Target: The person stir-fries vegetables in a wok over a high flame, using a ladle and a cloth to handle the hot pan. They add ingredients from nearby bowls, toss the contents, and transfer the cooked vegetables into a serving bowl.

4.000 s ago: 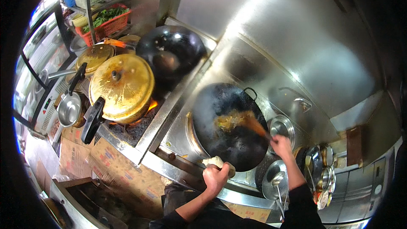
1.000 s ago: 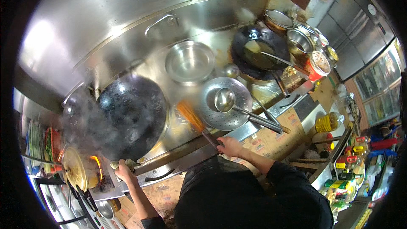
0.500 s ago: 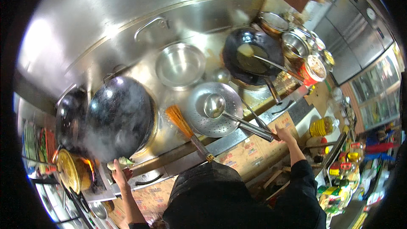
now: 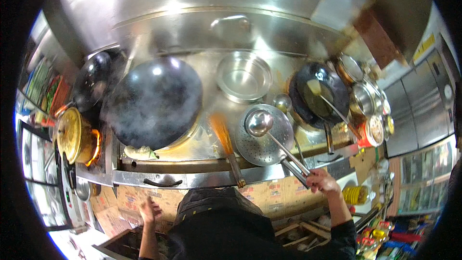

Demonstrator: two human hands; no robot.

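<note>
My right hand (image 4: 321,182) grips the long metal handles of a steel ladle (image 4: 259,123), which rests in a perforated strainer (image 4: 266,137) on the stove's right half. My left hand (image 4: 149,210) hangs open and empty below the stove's front edge, clear of everything. A large black wok (image 4: 155,100) sits steaming on the middle burner. A bamboo brush (image 4: 226,145) lies on the steel top between the wok and the strainer.
A steel bowl (image 4: 243,75) stands behind the strainer. A smaller black pan (image 4: 318,92) with oil sits at right beside seasoning pots (image 4: 365,98). At left are another black wok (image 4: 94,81), a yellow lidded pot (image 4: 73,135) over flame, and a cloth (image 4: 138,152) on the wok rim.
My left hand has let go of the wok's edge and dropped below the stove front. My right hand stays on the ladle handles. The view has swung left.
</note>
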